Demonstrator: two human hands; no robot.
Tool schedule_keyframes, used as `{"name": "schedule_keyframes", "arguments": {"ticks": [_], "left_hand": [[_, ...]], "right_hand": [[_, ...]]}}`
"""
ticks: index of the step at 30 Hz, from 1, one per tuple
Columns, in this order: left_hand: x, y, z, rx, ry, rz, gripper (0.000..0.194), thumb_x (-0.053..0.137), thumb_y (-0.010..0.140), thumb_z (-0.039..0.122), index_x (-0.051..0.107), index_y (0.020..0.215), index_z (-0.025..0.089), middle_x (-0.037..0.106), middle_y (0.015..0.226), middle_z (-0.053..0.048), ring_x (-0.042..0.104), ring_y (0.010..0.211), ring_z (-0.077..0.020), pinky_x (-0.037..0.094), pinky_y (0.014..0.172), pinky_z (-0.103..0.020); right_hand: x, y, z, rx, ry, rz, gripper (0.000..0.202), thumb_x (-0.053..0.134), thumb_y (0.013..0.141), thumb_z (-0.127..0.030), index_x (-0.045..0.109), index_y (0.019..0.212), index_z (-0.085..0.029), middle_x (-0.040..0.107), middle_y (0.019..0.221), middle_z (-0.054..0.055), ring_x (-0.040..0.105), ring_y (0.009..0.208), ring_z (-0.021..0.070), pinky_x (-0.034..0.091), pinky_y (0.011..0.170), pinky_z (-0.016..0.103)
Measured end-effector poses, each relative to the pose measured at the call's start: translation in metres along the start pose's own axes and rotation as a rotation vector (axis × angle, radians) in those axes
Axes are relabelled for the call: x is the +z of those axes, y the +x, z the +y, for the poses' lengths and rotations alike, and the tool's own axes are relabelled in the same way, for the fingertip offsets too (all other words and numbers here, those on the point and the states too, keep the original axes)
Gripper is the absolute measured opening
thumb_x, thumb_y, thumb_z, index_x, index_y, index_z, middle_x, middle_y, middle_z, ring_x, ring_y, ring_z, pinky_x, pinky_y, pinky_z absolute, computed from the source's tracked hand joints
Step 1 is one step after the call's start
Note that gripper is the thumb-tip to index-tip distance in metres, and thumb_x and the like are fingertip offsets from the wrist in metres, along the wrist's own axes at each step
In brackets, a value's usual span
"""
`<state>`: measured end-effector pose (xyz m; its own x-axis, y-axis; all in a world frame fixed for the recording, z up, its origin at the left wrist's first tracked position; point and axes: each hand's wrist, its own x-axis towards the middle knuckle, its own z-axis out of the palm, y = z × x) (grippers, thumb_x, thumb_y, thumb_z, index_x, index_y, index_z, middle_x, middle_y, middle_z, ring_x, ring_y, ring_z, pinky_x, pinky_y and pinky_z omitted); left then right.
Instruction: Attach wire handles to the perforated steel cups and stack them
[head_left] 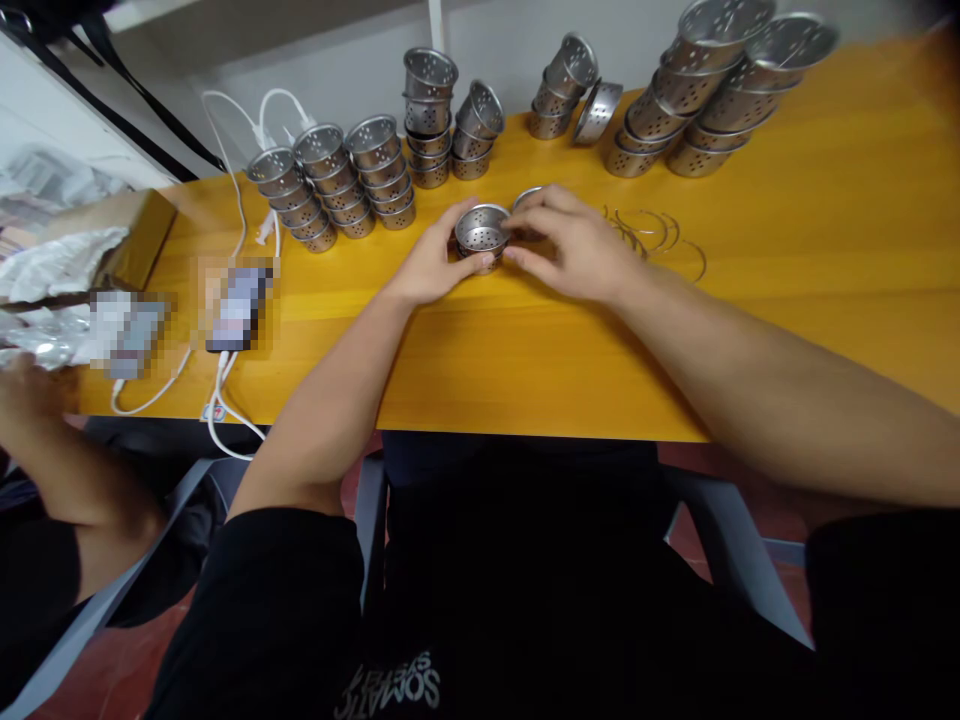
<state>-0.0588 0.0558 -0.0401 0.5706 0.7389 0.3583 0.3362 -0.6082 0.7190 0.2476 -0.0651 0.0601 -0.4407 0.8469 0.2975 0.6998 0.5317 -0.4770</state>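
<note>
- The left hand [437, 257] holds a metal cup [482, 233] with little holes, between the front and back edges of the counter [525, 370].
- The right hand [576, 243] has its fingertips by the cup's rim; I cannot tell if it is pinching.
- Another cup [525, 194] peeks out behind that hand.
- Stacks of cups [384, 172] stand along the back edge.
- Thin curvy strips [636, 240] lie near the right hand.

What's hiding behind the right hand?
Behind the right hand, the rim of another metal cup peeks out. The hand covers the rest, so its lower part can't be seen.
</note>
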Motion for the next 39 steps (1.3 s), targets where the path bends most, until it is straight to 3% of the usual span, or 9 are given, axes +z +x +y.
{"name": "schedule_keyframes", "arguments": {"ticks": [5,9,12,16,22,26,29,34,39], "left_hand": [[-0.005,-0.001,0.000,-0.014,0.028,0.180,0.134,0.089,0.103,0.102,0.036,0.206,0.037,0.059,0.203,-0.020,0.048,0.199,-0.0449,0.037,0.167,-0.076],[-0.013,0.000,-0.002,0.026,0.125,0.140,0.132,0.078,0.110,0.102,0.017,0.211,0.043,0.055,0.206,-0.016,0.034,0.206,-0.0398,0.029,0.171,-0.072],[-0.017,0.002,0.002,0.004,0.180,0.148,0.139,0.080,0.106,0.105,0.017,0.211,0.039,0.048,0.210,-0.018,0.027,0.208,-0.0451,0.025,0.172,-0.073],[-0.022,0.000,0.021,0.013,0.222,0.173,0.142,0.089,0.099,0.103,0.025,0.208,0.040,0.035,0.217,-0.013,0.018,0.209,-0.0464,0.015,0.175,-0.068],[-0.019,-0.003,0.054,0.097,0.296,0.094,0.131,0.094,0.100,0.090,0.033,0.206,0.042,0.038,0.217,-0.010,0.028,0.206,-0.0502,0.021,0.174,-0.070],[-0.011,-0.003,0.061,0.121,0.280,0.074,0.118,0.091,0.103,0.085,0.041,0.200,0.042,0.055,0.204,-0.012,0.047,0.196,-0.0525,0.032,0.169,-0.072],[-0.007,-0.005,0.065,0.119,0.282,0.062,0.115,0.091,0.104,0.084,0.042,0.198,0.039,0.057,0.200,-0.014,0.050,0.194,-0.0525,0.033,0.169,-0.070],[-0.006,-0.008,0.071,0.141,0.303,0.046,0.113,0.094,0.102,0.078,0.047,0.195,0.038,0.060,0.194,-0.014,0.058,0.186,-0.0520,0.039,0.166,-0.071],[-0.009,-0.006,0.071,0.139,0.287,0.068,0.104,0.091,0.105,0.074,0.049,0.194,0.040,0.063,0.191,-0.015,0.058,0.185,-0.0524,0.041,0.163,-0.073]], "right_hand": [[-0.009,0.003,0.012,0.100,-0.148,0.078,0.057,0.057,0.130,-0.063,0.082,0.175,-0.040,0.066,0.192,0.014,0.055,0.176,0.0512,0.042,0.153,0.072],[-0.007,0.004,0.036,0.161,-0.210,-0.004,0.042,0.072,0.125,-0.049,0.087,0.155,-0.023,0.056,0.194,0.027,0.050,0.175,0.0527,0.036,0.153,0.071],[-0.005,0.005,0.043,0.123,-0.164,-0.001,0.039,0.067,0.129,-0.057,0.089,0.149,-0.032,0.065,0.186,0.019,0.055,0.170,0.0501,0.042,0.151,0.069],[-0.009,0.005,0.030,0.036,-0.106,0.069,0.045,0.060,0.129,-0.077,0.090,0.153,-0.053,0.077,0.175,0.006,0.060,0.167,0.0524,0.049,0.144,0.078],[-0.012,-0.003,-0.006,-0.204,-0.024,0.051,0.053,0.051,0.134,-0.072,0.095,0.145,-0.046,0.075,0.176,0.011,0.067,0.165,0.0504,0.053,0.144,0.077],[-0.009,-0.006,-0.019,-0.165,-0.009,-0.005,0.053,0.060,0.130,-0.075,0.086,0.172,-0.056,0.073,0.186,0.007,0.062,0.175,0.0553,0.053,0.144,0.082],[-0.008,-0.005,-0.025,-0.154,-0.028,-0.048,0.065,0.065,0.127,-0.076,0.076,0.186,-0.052,0.074,0.187,0.009,0.059,0.178,0.0574,0.050,0.146,0.083],[-0.006,-0.003,-0.031,-0.127,-0.051,-0.106,0.058,0.062,0.127,-0.074,0.081,0.177,-0.051,0.080,0.176,0.011,0.063,0.169,0.0584,0.051,0.142,0.085],[-0.011,-0.007,-0.035,-0.103,-0.043,-0.050,0.061,0.069,0.124,-0.081,0.080,0.177,-0.053,0.079,0.168,0.013,0.065,0.164,0.0582,0.052,0.141,0.085]]}}
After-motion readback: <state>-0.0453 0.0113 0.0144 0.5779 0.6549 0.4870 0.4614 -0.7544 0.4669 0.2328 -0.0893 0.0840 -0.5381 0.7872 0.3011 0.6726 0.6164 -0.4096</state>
